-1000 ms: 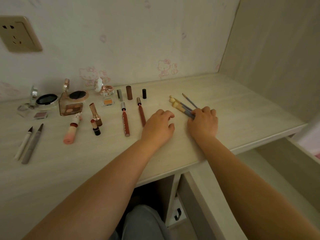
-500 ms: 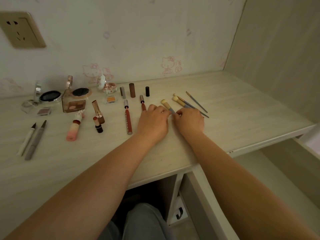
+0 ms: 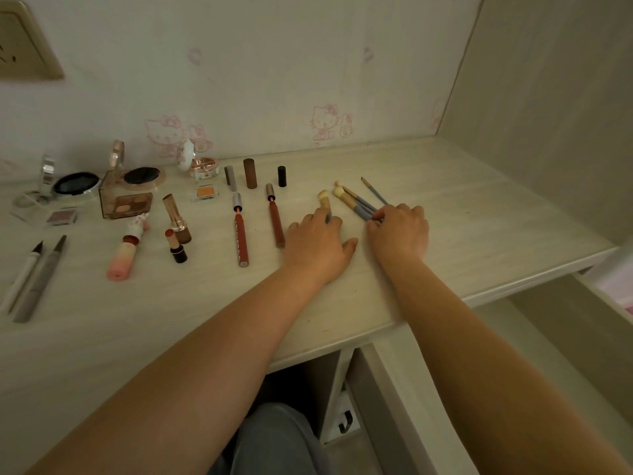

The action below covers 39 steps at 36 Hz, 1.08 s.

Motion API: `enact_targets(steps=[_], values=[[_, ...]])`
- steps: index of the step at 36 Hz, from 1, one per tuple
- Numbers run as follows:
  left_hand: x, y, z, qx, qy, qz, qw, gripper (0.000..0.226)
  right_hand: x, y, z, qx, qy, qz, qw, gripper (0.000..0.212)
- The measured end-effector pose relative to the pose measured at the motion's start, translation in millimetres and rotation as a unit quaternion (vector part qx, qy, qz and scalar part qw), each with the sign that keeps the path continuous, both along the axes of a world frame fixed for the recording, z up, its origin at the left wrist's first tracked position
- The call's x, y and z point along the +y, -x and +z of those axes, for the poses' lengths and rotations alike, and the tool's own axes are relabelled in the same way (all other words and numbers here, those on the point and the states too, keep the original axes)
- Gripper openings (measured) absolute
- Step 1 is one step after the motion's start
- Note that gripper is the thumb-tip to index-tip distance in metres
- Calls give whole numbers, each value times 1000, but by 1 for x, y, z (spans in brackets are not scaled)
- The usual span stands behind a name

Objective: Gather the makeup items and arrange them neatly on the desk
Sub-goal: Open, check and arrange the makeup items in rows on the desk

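The left hand (image 3: 317, 243) rests on the desk (image 3: 479, 221), fingers pinching one makeup brush (image 3: 324, 200) that points toward the back edge. Just beside it, the right hand (image 3: 399, 231) curls its fingers over the handles of the other brushes (image 3: 352, 202).

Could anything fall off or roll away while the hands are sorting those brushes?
Maybe. The right hand holds several thin brushes bunched together; one could slip and roll on the smooth desk. The left hand lies right beside the brown lip pencil, so a sideways move might knock it crooked. The little caps standing upright could tip if bumped.
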<state>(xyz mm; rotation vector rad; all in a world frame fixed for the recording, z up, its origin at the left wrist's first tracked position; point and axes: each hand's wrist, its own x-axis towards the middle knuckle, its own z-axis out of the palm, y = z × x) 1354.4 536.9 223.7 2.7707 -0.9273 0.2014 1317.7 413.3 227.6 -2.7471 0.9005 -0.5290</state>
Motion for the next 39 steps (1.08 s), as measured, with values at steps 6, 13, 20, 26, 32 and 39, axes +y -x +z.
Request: enact_targets(steps=[6,13,20,26,32,39], values=[[2,3,-2,6,30,34,999,54,5,3,4,-7,-26,16,1000,29],[1,4,-1,17,31,59,998,54,12,5,5,-24,-44,38,998,27],[2,5,0,29,47,56,997,55,15,1,3,-7,-35,75,997,28],[4,5,0,24,48,54,997,49,15,2,2,-7,-38,107,993,28],[5,7,-1,13,63,54,996,44,15,3,1,-42,-57,111,991,31],[-2,-4,19,-101,94,-2,990,40,-15,7,8,-148,-62,17,987,27]])
